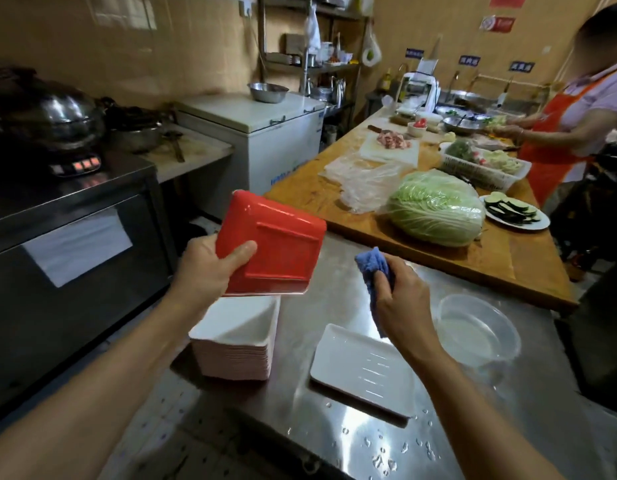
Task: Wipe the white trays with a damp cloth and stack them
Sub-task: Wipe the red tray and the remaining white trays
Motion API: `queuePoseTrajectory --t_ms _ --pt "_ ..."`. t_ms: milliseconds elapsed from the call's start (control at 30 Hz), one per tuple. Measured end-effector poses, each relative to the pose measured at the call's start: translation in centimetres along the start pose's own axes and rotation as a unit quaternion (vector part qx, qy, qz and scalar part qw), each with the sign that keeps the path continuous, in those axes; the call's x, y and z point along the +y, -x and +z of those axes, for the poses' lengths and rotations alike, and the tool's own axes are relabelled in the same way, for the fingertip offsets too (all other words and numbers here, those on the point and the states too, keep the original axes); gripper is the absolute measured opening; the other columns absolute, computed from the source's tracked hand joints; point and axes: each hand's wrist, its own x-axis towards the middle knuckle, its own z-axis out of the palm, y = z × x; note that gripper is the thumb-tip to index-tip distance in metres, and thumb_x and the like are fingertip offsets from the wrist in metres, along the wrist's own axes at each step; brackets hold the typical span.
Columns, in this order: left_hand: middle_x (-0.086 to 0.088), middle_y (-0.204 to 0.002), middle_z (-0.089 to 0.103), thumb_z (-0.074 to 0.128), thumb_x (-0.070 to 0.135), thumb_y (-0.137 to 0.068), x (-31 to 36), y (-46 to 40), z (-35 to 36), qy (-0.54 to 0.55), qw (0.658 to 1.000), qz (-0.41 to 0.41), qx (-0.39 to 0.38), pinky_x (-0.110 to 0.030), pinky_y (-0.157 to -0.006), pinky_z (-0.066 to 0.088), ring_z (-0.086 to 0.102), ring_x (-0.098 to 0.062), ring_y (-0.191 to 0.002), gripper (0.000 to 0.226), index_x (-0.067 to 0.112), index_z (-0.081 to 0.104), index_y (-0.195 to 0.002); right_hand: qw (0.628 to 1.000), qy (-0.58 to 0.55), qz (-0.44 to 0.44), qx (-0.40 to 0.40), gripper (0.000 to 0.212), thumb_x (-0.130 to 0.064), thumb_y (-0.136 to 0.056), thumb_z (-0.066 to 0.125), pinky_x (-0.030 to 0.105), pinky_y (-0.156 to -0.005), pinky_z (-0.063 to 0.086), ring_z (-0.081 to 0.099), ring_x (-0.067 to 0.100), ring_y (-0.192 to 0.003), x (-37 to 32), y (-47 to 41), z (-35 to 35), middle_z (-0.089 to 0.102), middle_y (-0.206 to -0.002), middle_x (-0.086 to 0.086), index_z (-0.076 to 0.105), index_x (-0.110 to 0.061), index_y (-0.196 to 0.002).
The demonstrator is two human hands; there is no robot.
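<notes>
Left hand (210, 268) gripped a rectangular plastic tray (270, 245) by its near edge, thumb curled over the glossy red underside, which faced the camera; the tray was tilted and held above a tall stack of white rectangular trays (236, 344) standing at the left part of the stainless-steel bench (334, 431). Right hand (400, 299) clenched a crumpled blue cloth (372, 268), raised just right of the held tray and apart from it. Below that hand a single white ridged tray (364, 370) lay flat on the bench, well apart from the stack, with water droplets near it. A clear round plastic basin (478, 332) holding water stood to its right. Beyond, a wooden table (501, 258) carried a wrapped green cabbage (436, 207).
</notes>
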Motion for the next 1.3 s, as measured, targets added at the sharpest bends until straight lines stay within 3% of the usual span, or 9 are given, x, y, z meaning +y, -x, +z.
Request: queuePoseTrajectory --t_ms 133,233,400,600,767,900,1033,1200,1300 --pt "0.008 -0.067 0.057 0.074 0.023 -0.08 -0.5 0.3 -1.8 -0.292 0.935 0.196 -0.054 -0.025 -0.053 0.039 0.051 -0.005 -0.058 0.012 0.018 0.064 -0.075 0.999 -0.008 0.002 -0.032 0.021 -0.008 -0.09 0.054 0.021 -0.066 0.029 0.056 0.022 -0.083 -1.0 0.5 2.3 0.066 -0.096 0.01 0.064 -0.01 -0.108" --pt "-0.001 -0.082 0.062 0.071 0.021 -0.082 -2.2 0.9 -2.6 -0.424 0.853 0.286 -0.104 -0.036 -0.06 0.051 0.059 -0.018 -0.072 0.013 0.008 0.07 -0.087 0.998 -0.017 0.011 -0.053 0.019 -0.011 -0.09 0.054 0.02 -0.064 0.029 0.055 0.019 -0.08 -1.6 1.1 3.8 0.066 -0.096 0.009 0.065 -0.011 -0.106" --pt "-0.01 -0.102 0.065 0.062 0.009 -0.084 -5.5 1.7 -3.2 -0.519 0.784 0.289 -0.182 -0.043 -0.066 0.053 0.06 -0.028 -0.096 0.024 0.01 0.07 -0.107 0.997 -0.023 0.017 -0.075 0.02 -0.015 -0.091 0.054 0.018 -0.065 0.031 0.054 0.015 -0.081 -2.1 1.8 5.1 0.066 -0.098 0.006 0.064 -0.013 -0.109" --pt "-0.005 -0.074 0.065 0.088 0.003 -0.052 -7.6 2.6 -3.9 -0.562 0.724 0.338 -0.217 -0.026 -0.034 0.046 0.064 -0.022 -0.064 0.031 0.009 0.071 -0.077 0.997 -0.016 0.026 -0.076 0.019 -0.018 -0.092 0.055 0.015 -0.066 0.032 0.054 0.014 -0.08 -1.5 2.3 5.6 0.065 -0.097 0.004 0.064 -0.013 -0.108" --pt "-0.004 -0.075 0.064 0.086 0.0 -0.052 -9.7 2.8 -4.3 -0.56 0.729 0.32 -0.229 -0.023 -0.035 0.039 0.062 -0.022 -0.065 0.031 0.01 0.069 -0.077 0.996 -0.006 0.048 -0.08 0.021 -0.015 -0.092 0.055 0.024 -0.071 0.037 0.057 0.019 -0.083 -0.6 2.7 6.1 0.066 -0.098 0.009 0.063 -0.012 -0.111" --pt "-0.003 -0.081 0.063 0.083 -0.001 -0.055 -11.3 2.5 -4.7 -0.54 0.752 0.295 -0.237 -0.023 -0.041 0.031 0.061 -0.022 -0.07 0.034 0.011 0.067 -0.083 0.995 -0.004 0.056 -0.083 0.023 -0.015 -0.092 0.054 0.017 -0.068 0.032 0.054 0.015 -0.081 -0.1 2.9 6.5 0.066 -0.098 0.007 0.063 -0.013 -0.112" --pt "-0.005 -0.088 0.064 0.085 0.002 -0.052 -12.1 1.8 -4.4 -0.534 0.755 0.284 -0.252 -0.028 -0.04 0.046 0.063 -0.023 -0.077 0.043 0.01 0.068 -0.09 0.993 -0.009 0.075 -0.085 0.024 -0.016 -0.093 0.053 0.022 -0.074 0.035 0.055 0.015 -0.085 0.5 3.1 6.4 0.066 -0.101 0.006 0.062 -0.013 -0.115" --pt "-0.004 -0.094 0.063 0.089 0.035 -0.056 -12.6 1.2 -3.7 -0.563 0.741 0.264 -0.254 -0.029 -0.045 0.05 0.062 -0.022 -0.081 0.051 0.01 0.067 -0.094 0.993 -0.006 0.096 -0.074 0.026 -0.017 -0.093 0.052 0.027 -0.077 0.041 0.056 0.018 -0.088 1.6 3.3 5.6 0.065 -0.104 0.006 0.06 -0.013 -0.117" --pt "-0.001 -0.114 0.055 0.058 0.06 -0.081 -12.6 1.2 -2.1 -0.591 0.753 0.192 -0.217 -0.032 -0.071 0.044 0.052 -0.02 -0.102 0.055 0.015 0.059 -0.113 0.991 -0.008 0.115 -0.067 0.027 -0.018 -0.094 0.052 0.041 -0.081 0.05 0.059 0.023 -0.092 2.5 3.3 4.7 0.065 -0.105 0.008 0.059 -0.012 -0.119"
